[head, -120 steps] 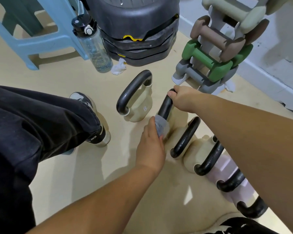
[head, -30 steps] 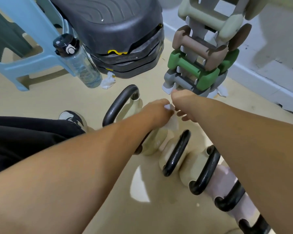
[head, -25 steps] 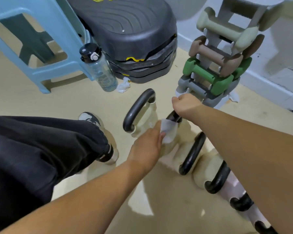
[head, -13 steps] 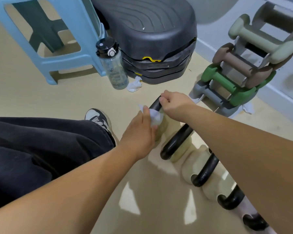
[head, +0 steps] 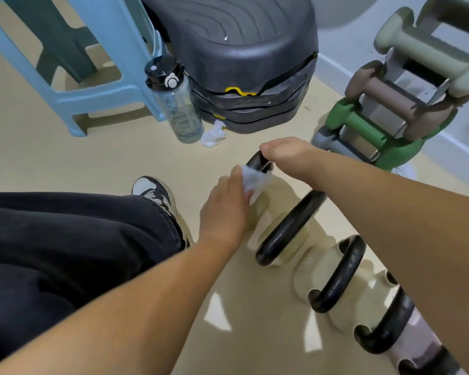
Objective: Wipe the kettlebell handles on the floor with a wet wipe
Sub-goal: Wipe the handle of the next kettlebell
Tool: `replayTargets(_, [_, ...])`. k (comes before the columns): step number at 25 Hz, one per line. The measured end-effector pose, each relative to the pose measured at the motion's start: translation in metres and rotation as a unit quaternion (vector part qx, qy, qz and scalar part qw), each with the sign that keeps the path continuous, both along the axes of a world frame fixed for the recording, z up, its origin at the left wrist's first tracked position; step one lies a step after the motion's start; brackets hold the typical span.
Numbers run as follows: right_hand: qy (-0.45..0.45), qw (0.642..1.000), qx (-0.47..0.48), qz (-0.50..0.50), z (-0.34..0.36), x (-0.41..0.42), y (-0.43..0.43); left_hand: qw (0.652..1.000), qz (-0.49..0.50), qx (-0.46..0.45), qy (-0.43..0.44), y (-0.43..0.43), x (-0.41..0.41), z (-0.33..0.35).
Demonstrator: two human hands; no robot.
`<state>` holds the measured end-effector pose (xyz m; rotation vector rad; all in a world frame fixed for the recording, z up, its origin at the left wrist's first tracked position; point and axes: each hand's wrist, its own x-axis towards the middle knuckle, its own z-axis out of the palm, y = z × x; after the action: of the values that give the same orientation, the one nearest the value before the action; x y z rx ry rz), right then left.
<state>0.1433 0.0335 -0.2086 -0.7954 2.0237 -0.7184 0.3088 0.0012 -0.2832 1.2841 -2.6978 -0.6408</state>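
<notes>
Head view: a row of kettlebells is seen on the beige floor (head: 65, 163), running from centre frame toward the lower right; the farthest kettlebell handle (head: 257, 162) is being worked on, and its body is largely hidden behind the hands. The right hand (head: 287, 154) is closed over the top of that handle, steadying it; the left hand (head: 225, 209) is pinching a wet wipe (head: 255, 180) between thumb and fingers, and the wipe is pressed against the near side of the handle below the right hand. The next handle (head: 290, 228) and the third handle (head: 339, 274) stand just beside, apparently untouched by either hand. For a good result, the wipe should be wrapped round the bar rather than dabbed on one face; it should be drawn along the full arc, down to where the handle meets the body; the steadying hand should be shifted so that the covered section is wiped too; the kettlebell should be held upright so that it is not tipped against its neighbour. A water bottle (head: 173, 101), a crumpled tissue (head: 214, 135) and a dumbbell rack (head: 390, 115) stand beyond, well apart from the work.
</notes>
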Motion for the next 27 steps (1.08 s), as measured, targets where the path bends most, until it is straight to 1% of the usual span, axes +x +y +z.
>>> replayTargets(2, [-0.006,0.999,0.035,-0.005,0.003,0.002,-0.001,0.999,0.011,0.027,-0.014,0.009,0.023,-0.003])
replayTargets(4, [-0.01,0.998,0.056,-0.018,0.002,0.0,-0.005,1.0,0.02,0.013,-0.016,0.002,0.014,0.001])
replayTargets(5, [-0.02,0.998,0.058,-0.028,-0.001,-0.003,-0.007,0.999,0.006,-0.012,-0.041,-0.003,0.0,0.005])
replayTargets(7, [-0.065,0.995,0.039,-0.062,-0.006,-0.012,-0.009,0.985,-0.064,-0.062,-0.145,-0.014,-0.041,0.015])
replayTargets(9, [-0.12,0.986,0.028,-0.116,-0.012,-0.022,-0.011,0.972,-0.095,-0.026,-0.212,-0.035,-0.085,0.02])
replayTargets(10, [-0.121,0.982,0.028,-0.143,-0.014,-0.028,-0.011,0.967,-0.108,0.004,-0.23,-0.045,-0.104,0.024])
replayTargets(11, [-0.101,0.982,0.034,-0.158,-0.019,-0.033,-0.008,0.962,-0.126,0.02,-0.24,-0.052,-0.117,0.025])
replayTargets(12, [-0.074,0.983,0.043,-0.16,-0.024,-0.038,-0.003,0.958,-0.141,0.016,-0.25,-0.056,-0.124,0.023])
replayTargets(14, [-0.032,0.988,0.067,-0.138,-0.055,-0.057,0.008,0.965,-0.132,-0.011,-0.227,-0.054,-0.12,0.016])
replayTargets(16, [0.009,0.987,0.118,-0.106,-0.084,-0.07,0.016,0.976,-0.123,-0.068,-0.165,-0.042,-0.1,0.01])
replayTargets(17, [0.019,0.985,0.144,-0.088,-0.075,-0.062,0.019,0.978,-0.127,-0.099,-0.131,-0.036,-0.085,0.009])
replayTargets(18, [0.029,0.985,0.153,-0.067,-0.05,-0.046,0.021,0.981,-0.122,-0.108,-0.102,-0.03,-0.07,0.008])
replayTargets(19, [0.048,0.985,0.16,-0.044,-0.039,-0.035,0.021,0.986,-0.106,-0.094,-0.087,-0.025,-0.052,0.008])
replayTargets(21, [0.092,0.98,0.174,-0.012,-0.022,-0.019,0.021,0.995,-0.072,-0.027,-0.065,-0.015,-0.017,0.006])
replayTargets(22, [0.111,0.979,0.173,0.003,-0.016,-0.012,0.026,0.996,-0.06,-0.006,-0.066,-0.008,-0.001,0.004])
replayTargets(23, [0.13,0.976,0.174,0.026,-0.011,-0.004,0.032,0.994,-0.059,-0.003,-0.092,-0.004,0.014,0.003])
replayTargets(25, [0.156,0.971,0.169,0.062,-0.003,0.012,0.049,0.981,-0.091,-0.025,-0.169,-0.005,0.028,0.013])
replayTargets(26, [0.165,0.971,0.16,0.067,0.004,0.018,0.059,0.976,-0.115,-0.052,-0.176,-0.008,0.03,0.024])
replayTargets(27, [0.168,0.973,0.145,0.064,0.012,0.025,0.072,0.976,-0.143,-0.072,-0.147,-0.006,0.03,0.038])
